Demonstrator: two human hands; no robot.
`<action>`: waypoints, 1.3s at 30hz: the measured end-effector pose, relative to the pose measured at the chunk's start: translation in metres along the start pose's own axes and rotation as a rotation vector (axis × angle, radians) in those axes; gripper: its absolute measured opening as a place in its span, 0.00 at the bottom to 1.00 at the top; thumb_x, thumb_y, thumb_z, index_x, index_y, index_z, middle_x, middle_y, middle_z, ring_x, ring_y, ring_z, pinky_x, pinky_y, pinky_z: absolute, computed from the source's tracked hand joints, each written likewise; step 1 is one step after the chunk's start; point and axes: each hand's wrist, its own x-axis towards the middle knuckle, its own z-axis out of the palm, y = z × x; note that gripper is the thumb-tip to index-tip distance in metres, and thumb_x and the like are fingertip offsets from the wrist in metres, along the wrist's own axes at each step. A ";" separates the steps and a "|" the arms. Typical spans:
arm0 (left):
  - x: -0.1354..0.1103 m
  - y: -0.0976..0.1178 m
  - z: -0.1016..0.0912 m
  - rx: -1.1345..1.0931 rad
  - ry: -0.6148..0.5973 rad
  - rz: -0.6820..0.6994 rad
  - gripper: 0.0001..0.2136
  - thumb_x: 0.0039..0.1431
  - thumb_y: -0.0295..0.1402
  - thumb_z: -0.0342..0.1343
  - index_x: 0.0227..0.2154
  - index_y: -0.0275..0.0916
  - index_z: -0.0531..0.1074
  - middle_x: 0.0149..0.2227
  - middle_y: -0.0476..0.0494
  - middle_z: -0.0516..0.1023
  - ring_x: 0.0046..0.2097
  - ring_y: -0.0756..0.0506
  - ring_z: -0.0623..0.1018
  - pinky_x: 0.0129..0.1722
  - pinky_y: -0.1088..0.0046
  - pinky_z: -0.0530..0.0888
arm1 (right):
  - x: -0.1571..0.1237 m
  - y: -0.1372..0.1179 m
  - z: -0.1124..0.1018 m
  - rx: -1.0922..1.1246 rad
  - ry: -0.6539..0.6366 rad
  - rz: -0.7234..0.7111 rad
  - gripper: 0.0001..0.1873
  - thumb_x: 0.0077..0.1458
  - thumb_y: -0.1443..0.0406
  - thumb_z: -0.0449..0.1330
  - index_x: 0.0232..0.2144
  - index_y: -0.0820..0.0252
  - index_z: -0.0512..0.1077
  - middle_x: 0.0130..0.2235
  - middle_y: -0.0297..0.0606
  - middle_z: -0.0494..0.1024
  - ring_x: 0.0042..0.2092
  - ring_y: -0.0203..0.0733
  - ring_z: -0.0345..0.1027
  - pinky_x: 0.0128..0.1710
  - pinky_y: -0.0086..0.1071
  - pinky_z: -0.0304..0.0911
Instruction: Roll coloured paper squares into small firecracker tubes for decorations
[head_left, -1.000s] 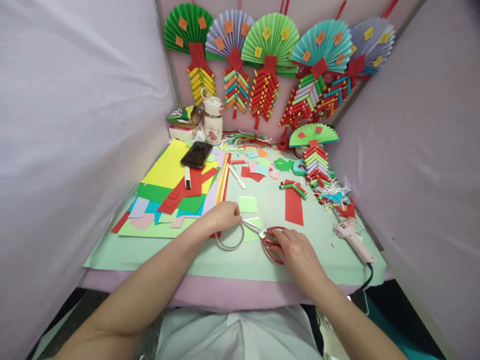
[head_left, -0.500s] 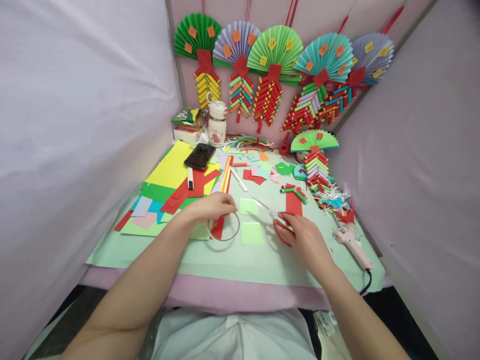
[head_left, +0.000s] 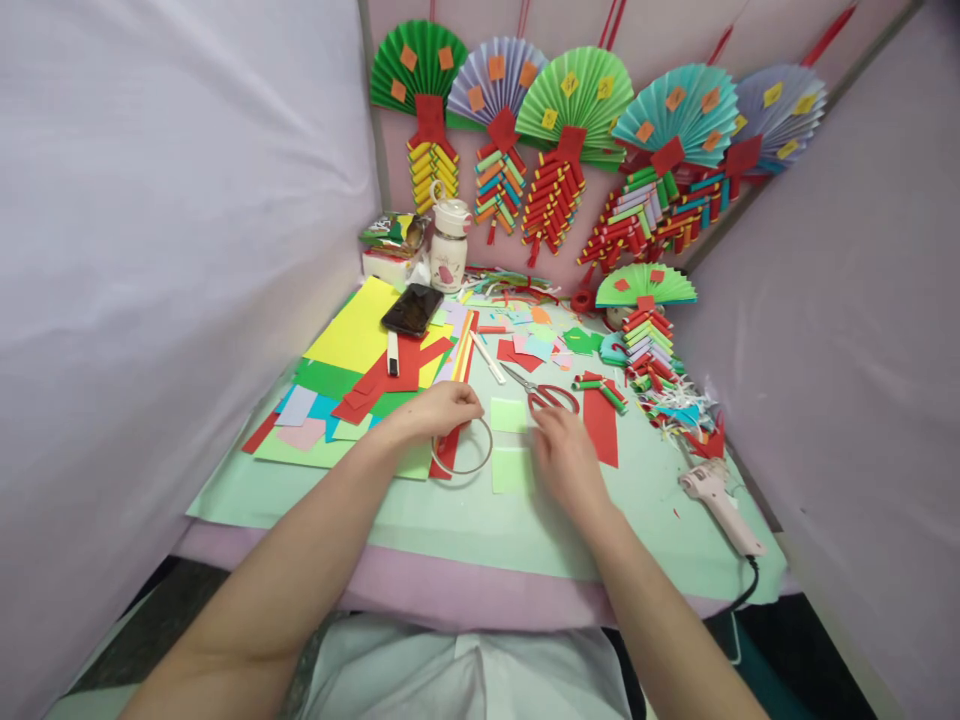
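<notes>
My left hand (head_left: 450,406) is closed in a pinch over the red paper strips. A thin metal ring (head_left: 491,442) hangs at its fingertips. My right hand (head_left: 566,452) has its fingers loosely curled, at the right edges of two light green paper squares, an upper one (head_left: 508,415) and a lower one (head_left: 511,471). Just beyond those fingers lie red-handled scissors (head_left: 553,398) on the table, blades pointing up and left. Whether a fingertip still touches the scissor handle is hard to see.
A red paper piece (head_left: 600,428) and green rolled tubes (head_left: 606,392) lie to the right, with a glue gun (head_left: 720,505) farther out. Coloured sheets (head_left: 352,340), a phone (head_left: 412,309) and a bottle (head_left: 448,250) stand left and back. Paper fans (head_left: 576,100) hang behind.
The scissors have left my right hand and now lie farther back on the table. That hand has moved left to the green squares. My left hand keeps its pinch.
</notes>
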 end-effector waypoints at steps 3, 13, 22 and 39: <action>0.003 -0.004 0.002 -0.024 -0.001 -0.003 0.07 0.51 0.37 0.52 0.29 0.38 0.68 0.21 0.52 0.66 0.18 0.54 0.64 0.16 0.77 0.56 | -0.029 -0.027 0.007 0.067 -0.100 -0.069 0.16 0.62 0.68 0.46 0.48 0.61 0.69 0.43 0.44 0.70 0.45 0.44 0.62 0.45 0.36 0.59; 0.006 -0.007 0.002 -0.048 -0.011 0.032 0.07 0.51 0.37 0.53 0.28 0.40 0.68 0.19 0.54 0.61 0.17 0.55 0.59 0.15 0.78 0.54 | -0.036 -0.040 0.016 -0.103 -0.132 -0.070 0.16 0.59 0.67 0.52 0.50 0.56 0.67 0.40 0.42 0.70 0.42 0.45 0.61 0.38 0.36 0.54; 0.001 -0.001 0.004 -0.019 -0.059 0.039 0.07 0.50 0.37 0.52 0.28 0.39 0.68 0.21 0.53 0.64 0.18 0.55 0.60 0.16 0.78 0.58 | -0.044 -0.031 0.014 0.109 0.071 -0.026 0.18 0.58 0.70 0.50 0.49 0.58 0.68 0.44 0.42 0.71 0.46 0.43 0.62 0.45 0.37 0.54; -0.012 0.012 0.032 0.096 -0.236 0.180 0.10 0.51 0.40 0.51 0.30 0.39 0.72 0.24 0.51 0.72 0.26 0.51 0.68 0.24 0.77 0.62 | -0.046 -0.023 0.012 0.295 0.091 0.201 0.09 0.59 0.66 0.50 0.34 0.56 0.71 0.36 0.35 0.72 0.42 0.40 0.61 0.44 0.36 0.50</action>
